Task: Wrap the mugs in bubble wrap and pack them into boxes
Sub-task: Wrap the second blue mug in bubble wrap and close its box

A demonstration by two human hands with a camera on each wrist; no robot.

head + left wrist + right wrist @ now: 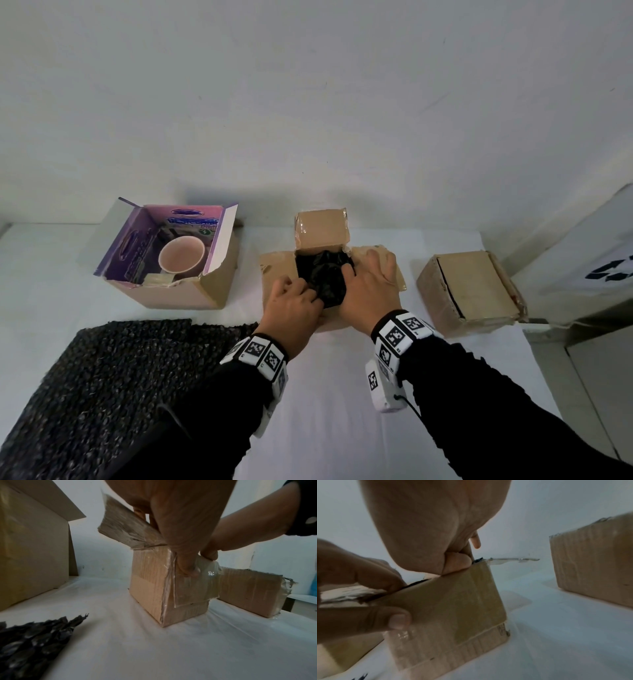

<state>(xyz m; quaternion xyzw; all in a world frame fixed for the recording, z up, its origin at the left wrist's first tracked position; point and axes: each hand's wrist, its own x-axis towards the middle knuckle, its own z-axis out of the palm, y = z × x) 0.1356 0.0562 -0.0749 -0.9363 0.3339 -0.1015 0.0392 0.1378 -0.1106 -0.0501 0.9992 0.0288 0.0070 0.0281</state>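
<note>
Pressing the black bubble-wrapped bundle [325, 279] down into the small open box [337, 320] at the table's middle, I have my left hand [291, 305] and right hand [371, 289] on it from either side, fingers curled onto the wrap and left thumb hooked over the box's near wall. I'd push evenly, straight down, keeping loose wrap tucked below the rim so the raised far flap [322, 228] can fold shut. A pink mug [181, 255] waits unwrapped in the purple-lined box [164, 291] to the left, near the spare bubble wrap sheet [113, 370].
</note>
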